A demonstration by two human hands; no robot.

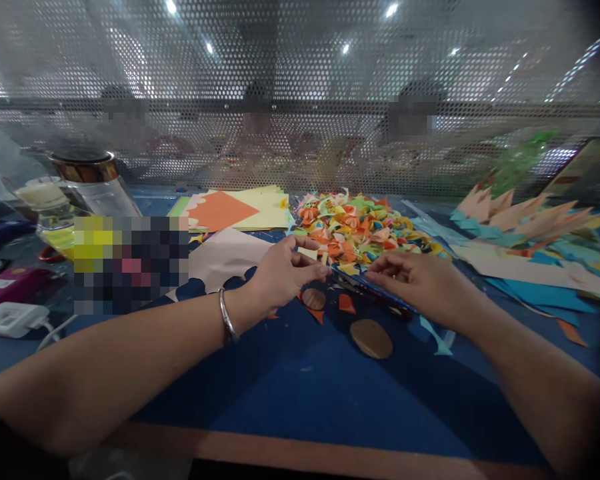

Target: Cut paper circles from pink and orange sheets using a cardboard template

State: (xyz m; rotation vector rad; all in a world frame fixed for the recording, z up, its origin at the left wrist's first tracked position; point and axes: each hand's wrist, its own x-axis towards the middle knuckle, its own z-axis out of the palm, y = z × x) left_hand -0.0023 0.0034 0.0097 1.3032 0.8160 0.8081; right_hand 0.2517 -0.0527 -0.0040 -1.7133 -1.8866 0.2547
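My left hand (pixel 280 273), with a silver bangle at the wrist, is closed in a pinch near the table's middle; a small pale yellow paper piece (pixel 307 253) shows between its fingers. Close on the right, my right hand (pixel 410 280) has its fingers curled over a dark, long, thin object (pixel 370 290), whose kind I cannot make out. Behind both hands lies a heap of small folded colourful papers (pixel 360 227). Two round brown discs, a smaller one (pixel 313 299) and a larger one (pixel 372 339), rest below the hands, beside orange scraps (pixel 347 304).
Pink cut paper (pixel 225 257) and stacked coloured sheets (pixel 265 207) lie left of the heap. Farther left are a jar (pixel 97 187) and a white charger (pixel 15 319). Pointed folded papers (pixel 520 213) stand at right. A perforated metal screen (pixel 300 147) rises behind.
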